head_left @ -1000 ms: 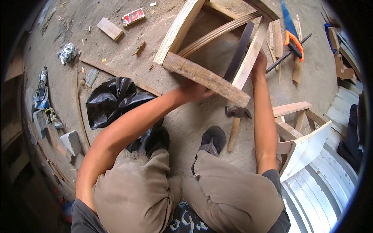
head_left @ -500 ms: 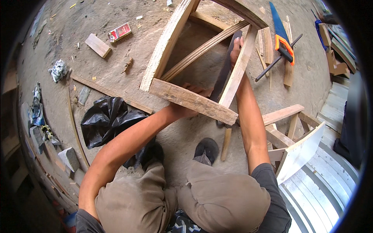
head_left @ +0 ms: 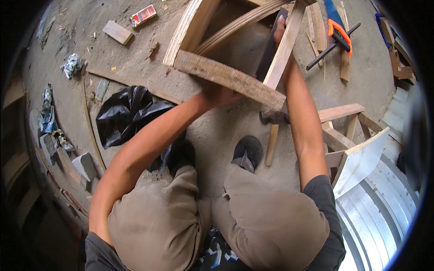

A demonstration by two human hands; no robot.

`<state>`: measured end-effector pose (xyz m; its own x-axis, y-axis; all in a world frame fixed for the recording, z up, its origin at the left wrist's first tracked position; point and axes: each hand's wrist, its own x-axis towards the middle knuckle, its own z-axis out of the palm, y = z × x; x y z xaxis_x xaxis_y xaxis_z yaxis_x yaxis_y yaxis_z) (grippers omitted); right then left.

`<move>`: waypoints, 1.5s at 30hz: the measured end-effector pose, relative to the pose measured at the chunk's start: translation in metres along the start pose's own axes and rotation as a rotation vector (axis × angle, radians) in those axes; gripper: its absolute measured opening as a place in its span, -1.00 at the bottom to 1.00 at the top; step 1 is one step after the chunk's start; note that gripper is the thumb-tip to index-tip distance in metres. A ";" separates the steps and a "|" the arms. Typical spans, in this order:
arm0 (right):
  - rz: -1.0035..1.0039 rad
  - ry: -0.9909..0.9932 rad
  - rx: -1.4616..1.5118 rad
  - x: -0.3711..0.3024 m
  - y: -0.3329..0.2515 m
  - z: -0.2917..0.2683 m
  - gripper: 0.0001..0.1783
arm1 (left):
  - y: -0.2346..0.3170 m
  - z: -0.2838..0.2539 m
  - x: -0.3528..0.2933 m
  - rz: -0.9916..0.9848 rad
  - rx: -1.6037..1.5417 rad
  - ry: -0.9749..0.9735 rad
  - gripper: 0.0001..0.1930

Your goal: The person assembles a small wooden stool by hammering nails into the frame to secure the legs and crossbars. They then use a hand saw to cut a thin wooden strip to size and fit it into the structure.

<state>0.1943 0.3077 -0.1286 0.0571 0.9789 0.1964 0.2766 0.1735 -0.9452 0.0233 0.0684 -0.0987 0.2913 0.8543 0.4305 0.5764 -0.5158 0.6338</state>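
— While the person crouched over the dusty floor [head_left: 217, 131], where was the wooden frame [head_left: 235, 49]?
— It stood on the floor just ahead of the shoes, its weathered cross plank [head_left: 228, 77] nearest the knees.
— And the left hand [head_left: 220, 95]?
— It reached under that plank's lower edge, touching it; the fingers were hidden behind the wood, so I couldn't tell whether they were clenched.
— The right hand [head_left: 280, 28]?
— It was up at the frame's pale right rail [head_left: 285, 43], fingers wrapped around a dark flat strip [head_left: 270, 49] lying against the rail's inner side.
— Anything nearby?
— A hammer [head_left: 272, 131] lay on the floor below the plank, beside the right forearm; a black plastic bag [head_left: 126, 115] lay to the left, and a handsaw [head_left: 337, 28] to the right.
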 end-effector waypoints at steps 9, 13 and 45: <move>0.343 -0.159 0.195 -0.012 0.015 -0.004 -0.37 | 0.009 -0.010 0.011 -0.077 -0.090 -0.042 -0.49; 0.305 -0.168 0.153 -0.026 0.004 -0.002 -0.25 | 0.019 -0.022 0.012 -0.110 -0.016 -0.076 -0.49; 0.343 -0.126 -0.072 -0.020 0.013 0.006 -0.14 | 0.013 -0.018 0.006 -0.105 -0.046 -0.076 -0.51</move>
<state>0.1906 0.2911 -0.1465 0.0409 0.9851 -0.1668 0.3288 -0.1709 -0.9288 0.0187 0.0658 -0.0764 0.2891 0.9054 0.3110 0.5714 -0.4238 0.7028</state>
